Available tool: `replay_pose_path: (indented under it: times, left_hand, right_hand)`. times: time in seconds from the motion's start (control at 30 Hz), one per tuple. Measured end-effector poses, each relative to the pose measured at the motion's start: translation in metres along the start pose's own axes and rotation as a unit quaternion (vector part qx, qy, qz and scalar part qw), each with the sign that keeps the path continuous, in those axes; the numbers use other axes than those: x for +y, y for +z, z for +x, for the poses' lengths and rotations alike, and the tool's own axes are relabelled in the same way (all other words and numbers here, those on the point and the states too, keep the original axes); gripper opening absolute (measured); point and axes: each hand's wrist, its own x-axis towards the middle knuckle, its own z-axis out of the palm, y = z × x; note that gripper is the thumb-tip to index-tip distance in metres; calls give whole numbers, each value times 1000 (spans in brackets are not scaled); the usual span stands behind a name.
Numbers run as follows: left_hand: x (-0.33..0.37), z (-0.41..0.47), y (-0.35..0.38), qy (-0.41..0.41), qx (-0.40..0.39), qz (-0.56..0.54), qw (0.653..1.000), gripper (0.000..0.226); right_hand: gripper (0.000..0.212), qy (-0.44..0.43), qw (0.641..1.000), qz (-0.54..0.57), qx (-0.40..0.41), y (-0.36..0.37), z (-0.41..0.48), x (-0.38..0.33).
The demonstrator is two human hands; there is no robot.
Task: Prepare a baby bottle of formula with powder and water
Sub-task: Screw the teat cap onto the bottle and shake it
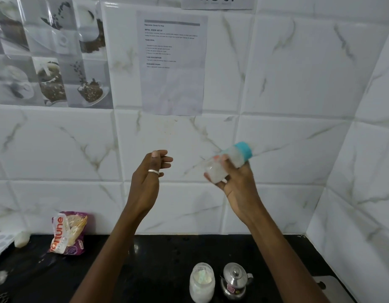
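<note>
The right hand [237,178] was raised in front of the white marble-patterned wall tiles [298,84], its fingers wrapped around a clear plastic baby bottle with a teal screw collar [229,159]. The bottle lay tilted across the palm, its base toward the lower left beside the thumb and its teal end pointing up and to the right beyond the fingertips. It was blurred, and its milky white contents filled the body. The left hand [149,176] was lifted to about the same height, well apart from the bottle, holding nothing, with the fingers loosely curled and spread and a silver ring [153,171] on one finger.

Below, on the black stone countertop [156,270], a clear jar of white powder [201,283] stood just beside a small steel kettle with a lid knob [235,281]. Farther left, near the wall, a purple and orange food packet [67,232] leaned upright. A printed paper sheet [171,62] was stuck on the tiles above.
</note>
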Motion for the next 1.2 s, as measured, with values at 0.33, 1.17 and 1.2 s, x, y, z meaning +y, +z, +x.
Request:
replay_pose_path:
  times: [0.33,1.17,1.2]
  left_hand:
    - [6,3,-1,9,-1,2,1000,49]
    - [9,2,0,4,4,-1,1000,49]
    - [10,2,-1,5,5,-2,1000,49]
  right_hand:
    - [69,28,990,-128,-47,-3,-4,0]
    - [68,45,990,-125,-47,2,-10,7]
    - [67,44,991,-121,-47,2,-10,8]
